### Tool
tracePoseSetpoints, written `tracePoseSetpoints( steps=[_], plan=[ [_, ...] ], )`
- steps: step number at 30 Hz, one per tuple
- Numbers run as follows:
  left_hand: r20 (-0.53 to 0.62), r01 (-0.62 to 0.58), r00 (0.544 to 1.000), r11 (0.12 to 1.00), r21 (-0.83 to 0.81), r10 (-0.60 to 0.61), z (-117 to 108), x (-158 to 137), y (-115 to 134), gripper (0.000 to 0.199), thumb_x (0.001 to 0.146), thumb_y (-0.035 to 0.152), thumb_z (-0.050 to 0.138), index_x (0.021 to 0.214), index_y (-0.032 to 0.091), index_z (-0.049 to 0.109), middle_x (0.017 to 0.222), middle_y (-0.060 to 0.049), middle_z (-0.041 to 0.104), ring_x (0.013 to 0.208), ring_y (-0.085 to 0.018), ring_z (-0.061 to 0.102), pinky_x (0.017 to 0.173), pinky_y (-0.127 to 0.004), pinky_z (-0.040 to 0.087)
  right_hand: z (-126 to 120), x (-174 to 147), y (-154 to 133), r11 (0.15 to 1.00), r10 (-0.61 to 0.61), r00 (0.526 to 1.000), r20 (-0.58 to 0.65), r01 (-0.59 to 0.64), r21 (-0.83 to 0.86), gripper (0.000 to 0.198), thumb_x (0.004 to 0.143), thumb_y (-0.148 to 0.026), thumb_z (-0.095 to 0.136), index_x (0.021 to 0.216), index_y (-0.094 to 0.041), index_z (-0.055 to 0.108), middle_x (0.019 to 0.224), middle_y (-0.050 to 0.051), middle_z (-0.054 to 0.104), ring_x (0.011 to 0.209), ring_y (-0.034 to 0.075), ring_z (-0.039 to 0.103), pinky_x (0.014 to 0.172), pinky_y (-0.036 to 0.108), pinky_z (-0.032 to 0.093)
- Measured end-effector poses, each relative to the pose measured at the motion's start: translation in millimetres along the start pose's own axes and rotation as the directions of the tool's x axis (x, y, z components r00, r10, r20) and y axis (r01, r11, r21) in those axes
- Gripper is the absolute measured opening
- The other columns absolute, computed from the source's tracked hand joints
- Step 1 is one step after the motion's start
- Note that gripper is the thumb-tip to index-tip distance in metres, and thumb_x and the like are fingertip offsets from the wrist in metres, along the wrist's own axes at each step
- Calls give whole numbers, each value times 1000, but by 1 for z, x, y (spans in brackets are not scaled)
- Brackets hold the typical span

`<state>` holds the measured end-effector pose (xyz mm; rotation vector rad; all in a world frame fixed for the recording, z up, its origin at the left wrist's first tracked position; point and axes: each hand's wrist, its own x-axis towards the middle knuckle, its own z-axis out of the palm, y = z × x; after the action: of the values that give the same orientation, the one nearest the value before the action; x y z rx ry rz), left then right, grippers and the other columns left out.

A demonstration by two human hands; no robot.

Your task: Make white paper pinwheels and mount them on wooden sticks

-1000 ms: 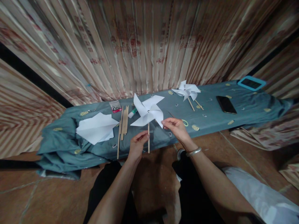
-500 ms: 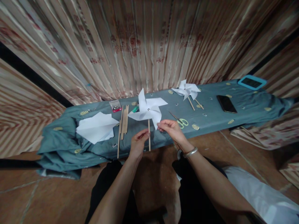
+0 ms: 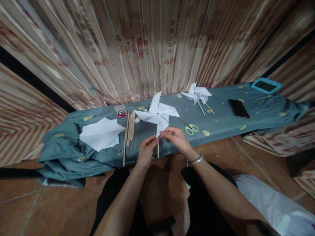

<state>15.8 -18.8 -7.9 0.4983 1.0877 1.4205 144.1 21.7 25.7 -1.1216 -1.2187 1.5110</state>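
Pinwheel [image 3: 161,111], white paper, one, on a wooden stick [image 3: 158,152]. Head view: located between and just ahead of both hands, held up over the near side of the cloth-covered desk [image 3: 228,124]. Long axis: the stick, running nearly straight toward the wearer, blades at the far end, lower end pointing back between the forearms. Left hand [image 3: 146,150]: thumb and fingers pinching the stick just below the blades; nearer to the stick. Right hand [image 3: 176,138]: thumb and finger pinching the tip of the lowest blade, which points toward the wearer; nearer to the paper. Fingertips of both hands: close together, beside the stick.
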Motion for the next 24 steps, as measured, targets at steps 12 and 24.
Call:
tracePoseSetpoints(
  steps=[12,24],
  plan=[
    [-2,6,1000,999,-39,-6,1,0,-2,38,41,29,91,73,17,76,75,-2,75,74,-13,65,86,-30,46,8,4,8,1000,-16,1000,-7,16,-14,34,52,-48,83,54,-18,65,54,-1,64,49,10,51,50,24,38],
    [-3,19,1000,999,47,-19,-4,1,3,40,39,31,91,74,18,76,78,-4,75,75,-15,65,85,-33,48,-69,10,-18,931,-350,822,-448,255,-260,32,62,-49,77,65,-18,69,61,1,66,55,12,52,57,26,41]
  ],
)
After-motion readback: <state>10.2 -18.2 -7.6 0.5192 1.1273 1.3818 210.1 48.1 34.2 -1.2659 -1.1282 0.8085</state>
